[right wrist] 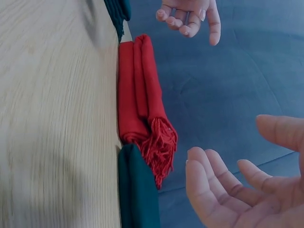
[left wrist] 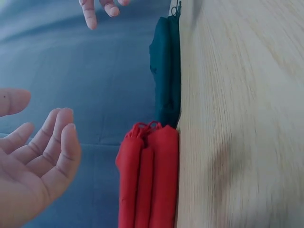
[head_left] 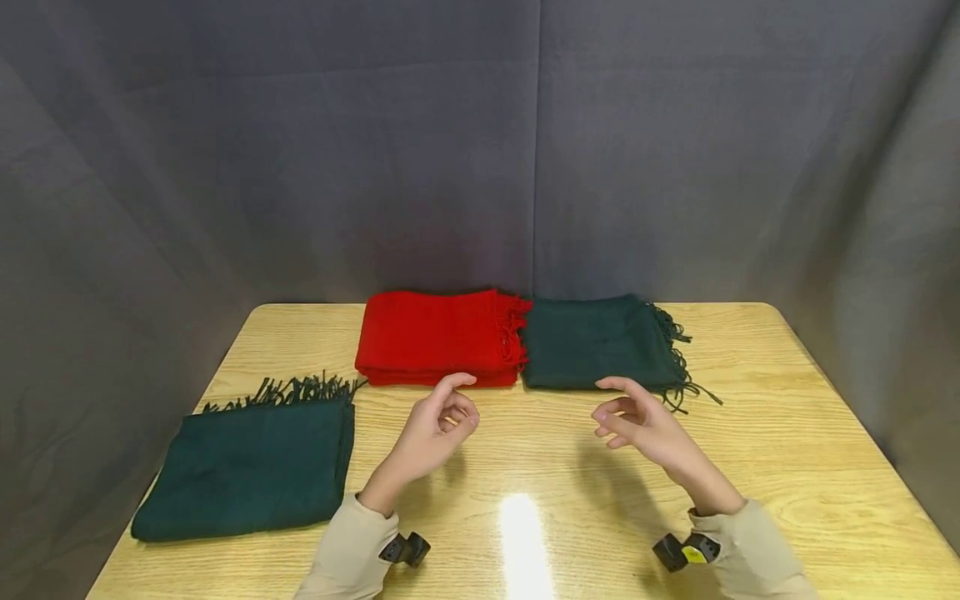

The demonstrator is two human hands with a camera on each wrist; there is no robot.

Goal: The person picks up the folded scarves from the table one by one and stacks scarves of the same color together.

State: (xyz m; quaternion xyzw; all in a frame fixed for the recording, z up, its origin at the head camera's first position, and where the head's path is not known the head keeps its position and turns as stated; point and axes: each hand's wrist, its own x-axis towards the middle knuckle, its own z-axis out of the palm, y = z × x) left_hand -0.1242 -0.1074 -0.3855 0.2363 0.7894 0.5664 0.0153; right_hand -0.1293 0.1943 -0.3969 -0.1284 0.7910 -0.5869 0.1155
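My left hand (head_left: 438, 425) hovers over the table in front of a folded red scarf (head_left: 431, 333), fingers loosely curled around nothing. To its right, my right hand (head_left: 643, 425) is raised in a similar loose curl, just in front of a folded dark green scarf (head_left: 596, 343). The red scarf's fringe meets the left edge of that green one. Another folded dark green scarf (head_left: 247, 471) lies at the left, its fringe pointing to the back. In the left wrist view the red scarf (left wrist: 149, 180) shows several stacked layers.
All three scarves lie on a light wooden table (head_left: 787, 433) with rounded back corners. Grey curtain cloth (head_left: 450, 150) hangs behind the table and along both sides. A bright light reflection falls on the wood between the forearms.
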